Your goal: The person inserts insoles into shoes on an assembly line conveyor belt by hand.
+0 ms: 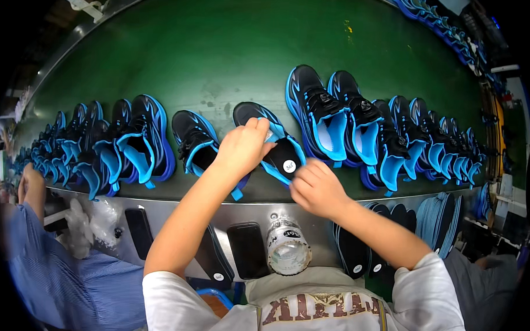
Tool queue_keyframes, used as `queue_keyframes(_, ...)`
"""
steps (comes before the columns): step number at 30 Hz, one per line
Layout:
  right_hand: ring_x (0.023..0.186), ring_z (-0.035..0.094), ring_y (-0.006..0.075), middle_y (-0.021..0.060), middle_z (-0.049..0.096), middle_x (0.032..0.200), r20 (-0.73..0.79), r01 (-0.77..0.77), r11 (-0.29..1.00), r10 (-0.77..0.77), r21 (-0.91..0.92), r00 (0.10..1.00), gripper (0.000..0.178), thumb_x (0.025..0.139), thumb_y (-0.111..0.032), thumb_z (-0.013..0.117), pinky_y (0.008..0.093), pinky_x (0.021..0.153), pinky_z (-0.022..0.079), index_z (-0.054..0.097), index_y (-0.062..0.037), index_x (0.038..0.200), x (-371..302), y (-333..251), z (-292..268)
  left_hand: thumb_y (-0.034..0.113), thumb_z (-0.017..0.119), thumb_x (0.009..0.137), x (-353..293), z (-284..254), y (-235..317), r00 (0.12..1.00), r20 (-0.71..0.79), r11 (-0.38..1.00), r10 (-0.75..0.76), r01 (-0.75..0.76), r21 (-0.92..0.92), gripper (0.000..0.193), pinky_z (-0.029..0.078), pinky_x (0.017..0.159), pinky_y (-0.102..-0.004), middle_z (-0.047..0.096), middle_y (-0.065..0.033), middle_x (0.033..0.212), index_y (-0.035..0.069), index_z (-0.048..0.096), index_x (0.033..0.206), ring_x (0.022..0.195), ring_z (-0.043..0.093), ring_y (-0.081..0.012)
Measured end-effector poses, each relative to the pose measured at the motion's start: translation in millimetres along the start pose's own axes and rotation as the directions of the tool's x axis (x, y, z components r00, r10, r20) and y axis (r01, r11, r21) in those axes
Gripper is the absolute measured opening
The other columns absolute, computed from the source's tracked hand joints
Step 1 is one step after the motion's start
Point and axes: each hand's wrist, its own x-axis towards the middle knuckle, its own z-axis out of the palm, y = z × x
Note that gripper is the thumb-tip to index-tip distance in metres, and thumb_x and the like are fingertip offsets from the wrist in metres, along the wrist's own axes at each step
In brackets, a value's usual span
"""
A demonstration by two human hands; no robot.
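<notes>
Gripping the collar of a black and blue sneaker, the fingers of the left hand curl over the shoe's opening and pinch its blue rim. The right hand sits just beside the heel, its fingers pressed together on the back end of a black insole that lies partly inside the shoe, a small round white sticker showing on it. The sneaker lies on a wide green conveyor belt, toe pointing away from the person, near the belt's closer edge.

The insole looks thin, light and bendable, so it probably flexes easily and is best held at the heel end while the toe end slides in. The shoe seems light, with a soft upper and a firmer sole; the collar is the natural place to hold it open.

Just left of it lies another open sneaker of the same kind. Long rows of matching sneakers run along the belt on both sides, one row to the left and one to the right. Below the belt, a metal ledge holds a dark phone, a clear plastic jar, loose insoles and a standing stack of insoles. At the far left, another person in a blue striped sleeve works alongside.
</notes>
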Motion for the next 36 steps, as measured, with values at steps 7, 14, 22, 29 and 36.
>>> queue_keyframes(7, 0.094, 0.056, 0.0269, 0.0098, 0.055, 0.09, -0.198, -0.108, 0.972, 0.15, 0.209, 0.969, 0.016, 0.071, -0.009, 0.066, 0.0354, 0.077, 0.047, 0.056, -0.0013, 0.081, -51, -19, 21, 0.019, 0.055, 0.075, -33, 11, 30, 0.959, -0.079, 0.828, 0.272, -0.192, 0.527, 0.016, 0.045, 0.053, -0.0298, 0.052, -0.0066, 0.076, 0.008, 0.048, 0.084, 0.064, 0.058, -0.0201)
queue_keyframes(14, 0.1, 0.052, 0.0299, 0.0131, 0.054, 0.103, -0.343, -0.202, 0.959, 0.262, 0.2, 0.902, 0.031, 0.072, -0.011, 0.063, 0.0389, 0.085, 0.041, 0.055, -0.0015, 0.1, -32, -12, -34, 0.009, 0.045, 0.081, 4, -39, -9, 0.994, -0.026, 0.973, 0.105, -0.098, 0.211, 0.009, 0.046, 0.058, -0.0442, 0.056, -0.0198, 0.076, 0.0, 0.048, 0.083, 0.067, 0.058, -0.0363)
queue_keyframes(22, 0.092, 0.053, 0.0236, 0.0087, 0.059, 0.082, -0.022, -0.449, 0.859, 0.458, -0.245, 0.889, 0.036, 0.066, -0.026, 0.067, 0.0461, 0.101, 0.022, 0.057, -0.0035, 0.093, -71, 69, -50, 0.013, 0.046, 0.087, -5, -67, 64, 0.969, -0.09, 0.479, -0.228, 0.032, -0.877, 0.019, 0.022, 0.043, -0.0169, 0.055, -0.0041, 0.08, 0.01, 0.04, 0.07, 0.048, 0.026, -0.0011)
queue_keyframes(29, 0.079, 0.053, 0.0189, 0.003, 0.055, 0.07, 0.002, -0.296, 0.897, 0.314, -0.328, 0.949, 0.016, 0.065, -0.022, 0.067, 0.0402, 0.09, 0.031, 0.057, -0.0113, 0.073, -129, 95, -64, 0.029, 0.06, 0.082, 45, 3, 97, 0.961, -0.234, 0.988, -0.146, 0.128, -0.09, 0.035, 0.041, 0.046, -0.0346, 0.053, -0.0139, 0.058, 0.003, 0.039, 0.073, 0.049, 0.054, -0.0292)
queue_keyframes(36, 0.088, 0.052, 0.0202, 0.0046, 0.054, 0.087, -0.09, -0.457, 0.817, 0.456, -0.352, 0.885, 0.03, 0.07, -0.019, 0.065, 0.0413, 0.093, 0.03, 0.056, -0.009, 0.098, -134, 95, -83, 0.034, 0.056, 0.083, 84, 18, 70, 0.971, -0.208, 0.991, -0.121, 0.107, -0.08, 0.042, 0.046, 0.069, -0.0377, 0.06, -0.0192, 0.085, -0.001, 0.052, 0.105, 0.077, 0.059, -0.0313)
